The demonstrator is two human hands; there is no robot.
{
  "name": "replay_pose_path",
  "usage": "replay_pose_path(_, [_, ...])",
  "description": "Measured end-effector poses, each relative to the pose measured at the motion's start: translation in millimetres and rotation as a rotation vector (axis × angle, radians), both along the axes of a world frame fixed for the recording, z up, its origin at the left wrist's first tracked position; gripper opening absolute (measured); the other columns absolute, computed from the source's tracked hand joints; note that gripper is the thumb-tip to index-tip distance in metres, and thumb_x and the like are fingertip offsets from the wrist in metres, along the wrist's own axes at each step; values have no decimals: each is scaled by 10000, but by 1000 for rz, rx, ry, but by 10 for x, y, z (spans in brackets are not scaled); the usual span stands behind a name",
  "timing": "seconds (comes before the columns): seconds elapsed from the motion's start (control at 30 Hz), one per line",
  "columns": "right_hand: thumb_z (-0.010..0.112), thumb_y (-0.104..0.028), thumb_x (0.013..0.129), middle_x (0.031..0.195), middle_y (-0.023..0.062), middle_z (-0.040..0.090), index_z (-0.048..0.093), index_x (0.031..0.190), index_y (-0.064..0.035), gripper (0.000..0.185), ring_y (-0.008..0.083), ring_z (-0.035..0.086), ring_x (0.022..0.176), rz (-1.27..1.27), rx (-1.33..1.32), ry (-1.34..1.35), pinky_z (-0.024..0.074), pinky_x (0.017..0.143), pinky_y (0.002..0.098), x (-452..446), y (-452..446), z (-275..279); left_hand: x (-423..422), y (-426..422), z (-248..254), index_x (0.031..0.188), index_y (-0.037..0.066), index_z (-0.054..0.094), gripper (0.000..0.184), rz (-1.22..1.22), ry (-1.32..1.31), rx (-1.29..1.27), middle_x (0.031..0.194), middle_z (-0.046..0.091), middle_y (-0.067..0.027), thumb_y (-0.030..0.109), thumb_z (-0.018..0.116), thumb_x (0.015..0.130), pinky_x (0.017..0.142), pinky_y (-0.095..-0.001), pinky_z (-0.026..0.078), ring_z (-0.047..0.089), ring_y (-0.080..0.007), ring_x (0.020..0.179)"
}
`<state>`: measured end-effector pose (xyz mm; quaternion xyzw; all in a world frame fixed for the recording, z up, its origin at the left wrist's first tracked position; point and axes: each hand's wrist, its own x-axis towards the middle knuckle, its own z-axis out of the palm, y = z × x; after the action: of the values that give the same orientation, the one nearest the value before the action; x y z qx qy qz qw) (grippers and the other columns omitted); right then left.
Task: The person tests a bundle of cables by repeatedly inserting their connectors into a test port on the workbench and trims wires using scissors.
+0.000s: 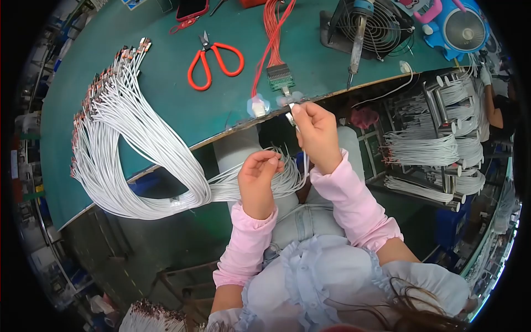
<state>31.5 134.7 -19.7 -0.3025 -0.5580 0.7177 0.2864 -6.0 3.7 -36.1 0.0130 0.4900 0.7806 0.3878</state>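
My right hand point(316, 130) is closed in a pinch on the connector point(291, 117) of a white cable, at the table's front edge. That connector is close below a small green circuit board point(281, 79) with red wires point(272, 36) running up from it; whether the two touch is hidden by my fingertips. My left hand point(259, 180) is closed, thumb against curled fingers, in front of the loose cable ends over my lap; anything between its fingertips is too small to make out. A thick bundle of white cables point(160, 138) lies from the table down across my lap.
Orange-handled scissors point(207, 62) lie on the green table point(166, 22). Farther right are a soldering iron point(357, 47), a black fan point(379, 27) and a blue device point(456, 30). More white cables point(426, 146) hang on a metal rack at right, near another person's arm point(492, 105).
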Motion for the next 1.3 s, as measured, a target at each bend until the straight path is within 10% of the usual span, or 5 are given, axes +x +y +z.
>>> replay_pose_path(0.5, [366,-304,894,731,102,595,562,860,47,404,165,584,612,82,-71,96,467,613,262,131,143,-60,-575,-809,386,1004,-25,445,223,712,868,-471,939,544,-127,-1,494,788,736,-260,424,539,-170,822])
replay_pose_path(0.8, [479,-322,848,567,35,538,593,735,25,383,93,507,482,39,-137,-85,416,473,202,-34,74,139,-782,-679,189,1061,-36,373,439,300,611,-603,1019,504,-150,82,625,721,770,-257,400,493,-177,922])
replay_pose_path(1.1, [535,-271,822,498,24,501,592,677,3,315,73,464,422,230,-35,-190,366,395,206,228,-80,182,-806,-673,53,972,-21,413,387,346,812,-673,763,530,-97,55,630,661,555,-253,433,518,-139,594])
replay_pose_path(1.2, [561,-250,800,564,65,536,584,752,14,270,112,525,492,465,421,-484,399,434,247,349,-120,75,-701,-822,139,944,-14,457,357,248,793,-726,770,556,-120,49,624,635,623,-281,428,531,-165,660])
replay_pose_path(1.3, [585,-226,775,783,95,557,532,923,15,288,162,543,735,435,914,-415,419,594,262,306,-108,226,-594,-938,235,991,-19,436,358,166,872,-648,714,512,-78,8,572,662,404,-229,398,489,-117,476])
